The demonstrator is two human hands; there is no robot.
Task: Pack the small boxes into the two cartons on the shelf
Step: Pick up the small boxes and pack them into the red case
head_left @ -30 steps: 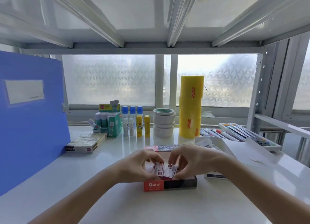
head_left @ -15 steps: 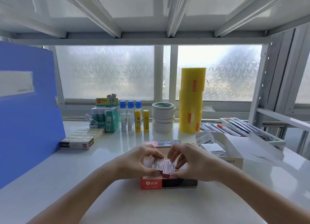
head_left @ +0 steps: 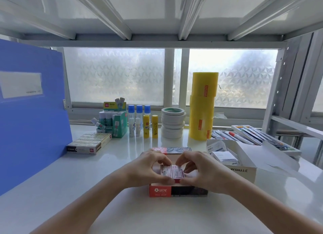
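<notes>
Small boxes (head_left: 172,172) sit pinched between left hand (head_left: 150,170) and right hand (head_left: 201,170), over red carton (head_left: 160,191).

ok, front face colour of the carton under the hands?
Carton: orange-red left section with a white logo, black for the rest. Head view.

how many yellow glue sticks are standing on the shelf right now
2. The left yellow glue stick and the right yellow glue stick stand side by side at the back, between the blue-capped bottles and the white tape stack. None seem hidden.
</notes>
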